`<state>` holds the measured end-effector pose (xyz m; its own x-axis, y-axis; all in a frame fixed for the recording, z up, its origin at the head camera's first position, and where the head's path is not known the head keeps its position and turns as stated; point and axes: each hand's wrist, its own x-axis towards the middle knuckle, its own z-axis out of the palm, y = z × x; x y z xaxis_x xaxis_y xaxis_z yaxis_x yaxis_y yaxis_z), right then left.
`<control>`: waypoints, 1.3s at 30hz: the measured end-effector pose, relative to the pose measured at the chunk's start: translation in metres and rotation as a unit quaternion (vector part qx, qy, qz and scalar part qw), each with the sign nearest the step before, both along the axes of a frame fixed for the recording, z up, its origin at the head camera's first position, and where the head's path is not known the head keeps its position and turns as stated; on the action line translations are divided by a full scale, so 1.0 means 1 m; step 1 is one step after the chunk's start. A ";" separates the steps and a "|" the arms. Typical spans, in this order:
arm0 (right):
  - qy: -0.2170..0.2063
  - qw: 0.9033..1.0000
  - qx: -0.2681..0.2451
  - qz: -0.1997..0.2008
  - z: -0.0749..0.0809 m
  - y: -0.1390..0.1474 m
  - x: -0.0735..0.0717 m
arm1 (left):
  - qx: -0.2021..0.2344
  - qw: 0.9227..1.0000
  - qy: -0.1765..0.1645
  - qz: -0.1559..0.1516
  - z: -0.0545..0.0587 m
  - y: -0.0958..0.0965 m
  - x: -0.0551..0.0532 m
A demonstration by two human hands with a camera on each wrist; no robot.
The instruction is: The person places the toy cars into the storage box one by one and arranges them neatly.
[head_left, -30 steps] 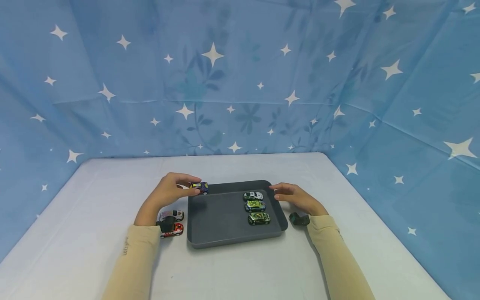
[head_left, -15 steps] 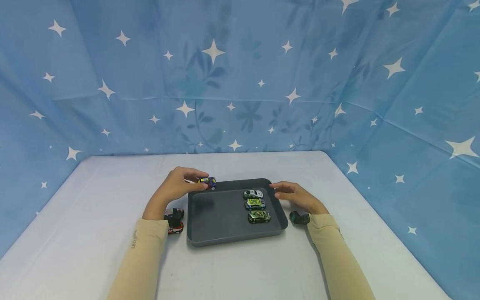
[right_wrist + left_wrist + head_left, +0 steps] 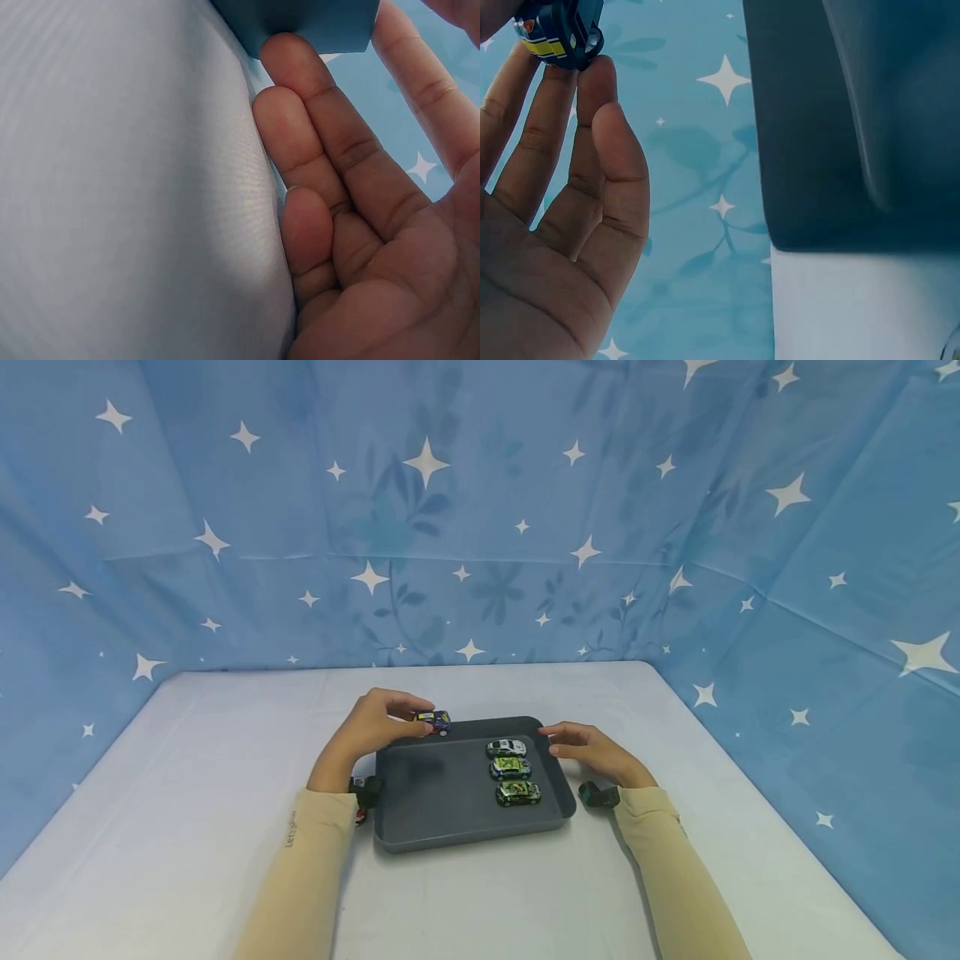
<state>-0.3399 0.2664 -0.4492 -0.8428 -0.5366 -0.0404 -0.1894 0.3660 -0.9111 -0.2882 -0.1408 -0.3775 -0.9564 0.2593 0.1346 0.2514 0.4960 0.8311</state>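
Observation:
My left hand [image 3: 375,722] pinches a blue-purple toy car [image 3: 439,722] with yellow markings between thumb and fingers. It holds the car over the far rim of the dark grey tray [image 3: 442,839], left of centre. In the left wrist view the same toy car [image 3: 559,37] is partly cut off by the top edge. Three toy cars form a column in the right part of the tray: a white one [image 3: 506,748], a yellow-green one [image 3: 511,768] and a dark green one [image 3: 518,793]. My right hand [image 3: 596,752] lies at the tray's far right corner, fingers extended against its outer wall [image 3: 322,26].
Left of the tray, toy cars on the white table [image 3: 465,910] are mostly hidden behind the left wrist camera [image 3: 365,791]; part of a red car [image 3: 361,817] shows. A star-patterned blue curtain [image 3: 465,527] stands behind the table.
My left hand has carried the blue-purple car rightward and slightly away along the tray's far side. Its arm now covers more of the cars on the left. The right hand stays put.

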 end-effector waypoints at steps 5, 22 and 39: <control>0.004 1.000 0.006 -0.004 -0.001 0.000 -0.001 | 0.000 1.000 -0.006 0.002 -0.005 0.006 -0.003; -0.001 1.000 0.006 -0.006 -0.001 0.000 0.000 | -0.007 0.999 -0.046 -0.005 -0.020 0.023 -0.013; -0.004 1.000 0.001 -0.008 0.000 0.000 0.000 | -0.078 0.995 -0.062 0.027 -0.035 0.029 -0.016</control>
<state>-0.3396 0.2661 -0.4494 -0.8506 -0.5236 -0.0475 -0.1766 0.3698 -0.9122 -0.3037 -0.1123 -0.4122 -0.9762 0.2155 -0.0230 0.1215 0.6321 0.7653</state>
